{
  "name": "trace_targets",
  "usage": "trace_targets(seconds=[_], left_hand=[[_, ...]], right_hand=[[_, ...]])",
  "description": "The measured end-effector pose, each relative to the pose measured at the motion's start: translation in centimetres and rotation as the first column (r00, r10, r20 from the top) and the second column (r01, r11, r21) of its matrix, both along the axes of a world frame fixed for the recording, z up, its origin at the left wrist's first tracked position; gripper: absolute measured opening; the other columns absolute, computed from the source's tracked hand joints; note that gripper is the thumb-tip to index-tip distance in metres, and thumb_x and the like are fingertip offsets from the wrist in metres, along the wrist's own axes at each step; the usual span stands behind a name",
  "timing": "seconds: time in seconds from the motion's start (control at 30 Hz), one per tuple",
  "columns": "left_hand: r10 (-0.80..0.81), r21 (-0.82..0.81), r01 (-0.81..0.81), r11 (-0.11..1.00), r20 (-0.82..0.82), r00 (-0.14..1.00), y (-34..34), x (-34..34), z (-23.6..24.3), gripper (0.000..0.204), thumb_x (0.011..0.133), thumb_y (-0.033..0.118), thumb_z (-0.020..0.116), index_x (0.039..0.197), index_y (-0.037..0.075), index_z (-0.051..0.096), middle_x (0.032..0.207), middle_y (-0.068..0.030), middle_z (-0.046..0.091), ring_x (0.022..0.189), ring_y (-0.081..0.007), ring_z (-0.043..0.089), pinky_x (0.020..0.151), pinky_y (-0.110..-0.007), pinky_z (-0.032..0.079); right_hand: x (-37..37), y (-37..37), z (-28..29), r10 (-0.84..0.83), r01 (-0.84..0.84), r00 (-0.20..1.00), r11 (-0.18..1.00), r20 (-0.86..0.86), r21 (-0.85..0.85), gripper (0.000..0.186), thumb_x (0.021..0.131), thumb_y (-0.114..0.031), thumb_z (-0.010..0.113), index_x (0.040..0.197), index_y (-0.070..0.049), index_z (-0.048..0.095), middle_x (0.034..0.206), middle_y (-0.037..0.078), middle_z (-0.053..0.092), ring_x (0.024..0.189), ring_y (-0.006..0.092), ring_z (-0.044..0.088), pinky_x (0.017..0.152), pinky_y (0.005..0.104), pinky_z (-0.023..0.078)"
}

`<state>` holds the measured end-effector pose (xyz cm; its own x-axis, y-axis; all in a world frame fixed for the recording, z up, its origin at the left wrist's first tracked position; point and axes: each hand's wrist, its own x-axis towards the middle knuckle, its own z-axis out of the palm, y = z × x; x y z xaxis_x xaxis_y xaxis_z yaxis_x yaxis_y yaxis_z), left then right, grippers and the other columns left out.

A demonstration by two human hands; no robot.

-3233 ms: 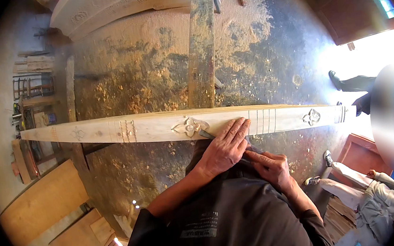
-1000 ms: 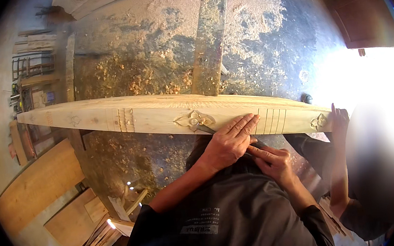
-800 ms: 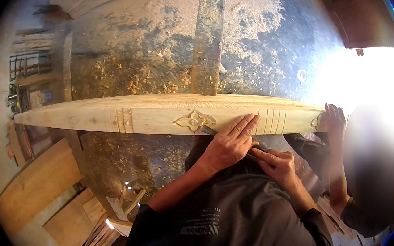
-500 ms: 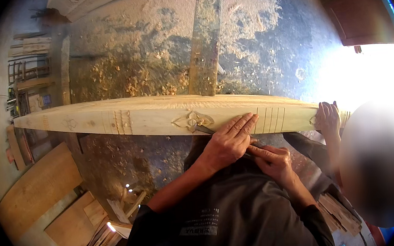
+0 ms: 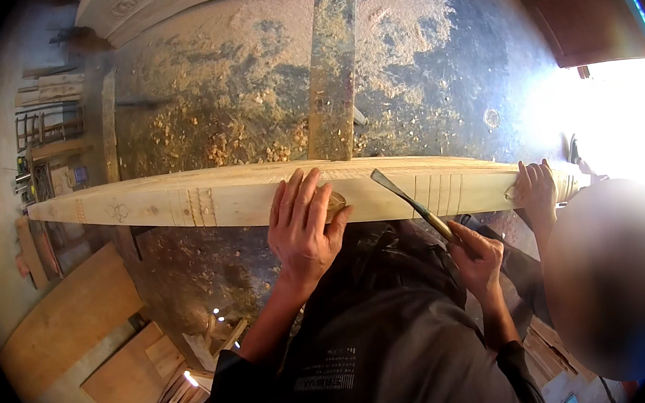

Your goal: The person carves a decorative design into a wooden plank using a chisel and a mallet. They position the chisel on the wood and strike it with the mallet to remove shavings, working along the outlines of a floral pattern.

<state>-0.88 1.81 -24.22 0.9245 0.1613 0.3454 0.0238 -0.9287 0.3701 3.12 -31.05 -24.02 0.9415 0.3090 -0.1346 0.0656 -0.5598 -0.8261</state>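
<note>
Black jacket (image 5: 406, 341) fills the near edge. Just beyond, the right hand (image 5: 474, 258), fingers wrapped round the chisel (image 5: 414, 206), has drawn its blade off the carved flower (image 5: 337, 203), so cutting there is paused. The left hand (image 5: 301, 231) now lies over most of that flower, fingers slightly spread, on the pale beam (image 5: 241, 206) crossing left to right. A co-worker's hand (image 5: 536, 185) rests at right. Farther off, shavings (image 5: 228, 146) litter the floor (image 5: 174, 115) beside a plank (image 5: 332, 76).

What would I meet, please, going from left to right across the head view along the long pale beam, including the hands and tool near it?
Faint looping motif, ridged bands, left hand, chisel, right hand, co-worker's hand.
</note>
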Motion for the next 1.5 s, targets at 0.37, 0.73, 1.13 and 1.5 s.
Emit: trace_targets(seconds=[0.37, 0.73, 1.13, 1.5], left_hand=[[0.029, -0.051, -0.027, 0.998, 0.037, 0.999, 0.7, 0.0, -0.6, 0.012, 0.092, 0.002, 0.078, 0.103, 0.004, 0.074, 0.132, -0.0154, 0.077, 0.129, -0.0385, 0.072, 0.113, -0.055, 0.056], [-0.046, -0.016, 0.049, 0.999, 0.147, 0.988, 0.2, -3.6, -1.0, 0.013, 0.090, -0.003, 0.075, 0.101, 0.003, 0.073, 0.126, -0.0167, 0.077, 0.122, -0.0385, 0.075, 0.105, -0.049, 0.064], [-0.377, -0.095, 0.384, 0.918, 0.084, 0.922, -7.0, 5.6, -1.4, 0.052, 0.091, 0.015, 0.077, 0.140, -0.002, 0.067, 0.124, -0.0123, 0.073, 0.107, -0.0271, 0.069, 0.090, -0.042, 0.057], [-0.284, -0.135, 0.284, 0.949, 0.023, 0.959, -7.1, 6.3, -2.4, 0.040, 0.087, 0.012, 0.080, 0.125, 0.001, 0.071, 0.104, -0.0064, 0.064, 0.092, -0.0242, 0.064, 0.080, -0.039, 0.052]], right_hand=[[2.3, -0.3, 1.5, 0.052, -0.053, 0.997, 0.998, -0.055, -0.018, 0.037, 0.082, 0.000, 0.085, 0.119, 0.002, 0.083, 0.098, 0.019, 0.084, 0.085, 0.0205, 0.083, 0.078, 0.0308, 0.063], [5.7, 0.3, 2.2, 0.209, -0.209, 0.978, 0.977, -0.004, -0.034, 0.037, 0.079, 0.001, 0.090, 0.115, -0.005, 0.086, 0.100, 0.016, 0.084, 0.087, 0.0251, 0.083, 0.080, 0.0336, 0.064], [12.6, 4.2, 1.3, 0.343, -0.335, 0.925, 0.939, -0.165, 0.078, 0.029, 0.080, 0.002, 0.089, 0.109, -0.003, 0.087, 0.099, 0.012, 0.086, 0.090, 0.0184, 0.083, 0.082, 0.0326, 0.065], [15.5, 5.5, 1.1, 0.403, -0.398, 0.891, 0.915, -0.209, 0.072, 0.029, 0.082, 0.001, 0.089, 0.111, -0.002, 0.087, 0.099, 0.013, 0.086, 0.093, 0.0179, 0.083, 0.083, 0.0310, 0.066]])
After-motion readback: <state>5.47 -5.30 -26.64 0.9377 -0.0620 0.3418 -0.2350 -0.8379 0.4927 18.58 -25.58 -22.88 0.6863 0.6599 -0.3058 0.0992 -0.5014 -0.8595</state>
